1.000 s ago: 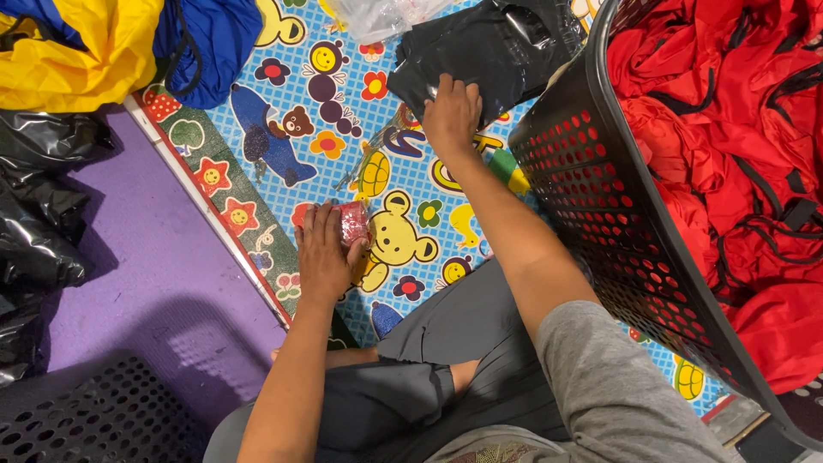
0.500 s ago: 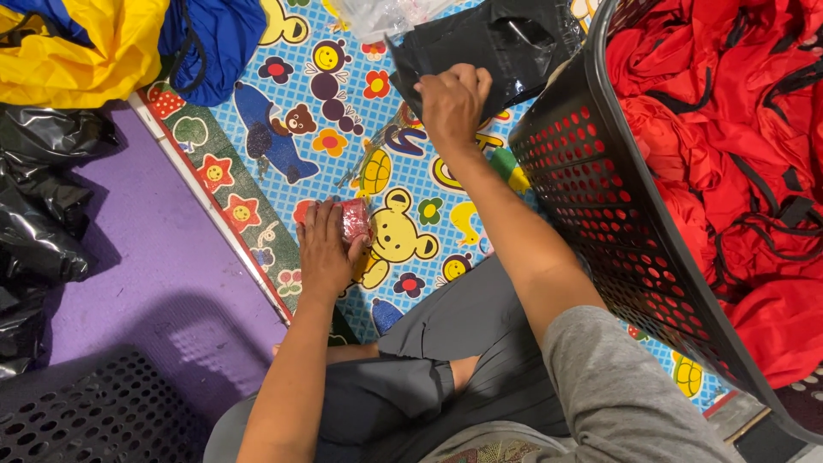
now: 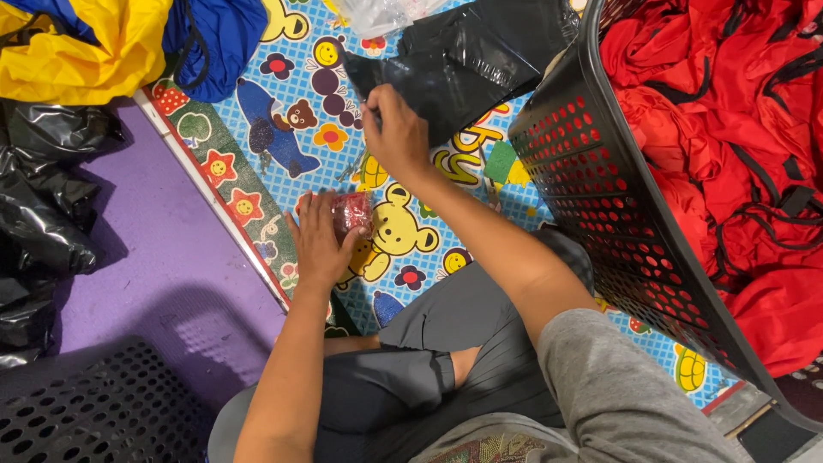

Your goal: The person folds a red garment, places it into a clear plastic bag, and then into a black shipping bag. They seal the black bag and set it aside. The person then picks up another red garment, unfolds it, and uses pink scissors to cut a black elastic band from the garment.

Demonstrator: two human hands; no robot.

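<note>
Left hand (image 3: 319, 244) clamps a red bundle (image 3: 352, 213) on the mat (image 3: 283, 94). Right hand (image 3: 396, 133) pinches the black bag (image 3: 467, 56), fingers closed. Current step appears to be bagging; opening the bag mouth likely comes first.

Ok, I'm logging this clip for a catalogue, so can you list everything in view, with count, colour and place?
small wrapped bundle: one, red, on the mat under the left hand's fingers
plastic bag: one, black, top centre on the mat, pinched by the right hand
play mat: one, blue with cartoon animals, middle
laundry basket: one, black, perforated, right
red fabric: a heap, inside that basket
yellow and blue fabric: a pile, top left
black plastic sheeting: crumpled, left edge
second basket: one, black, bottom left
purple floor: left of the mat
left hand: on the bundle
right hand: at the bag's edge
</note>
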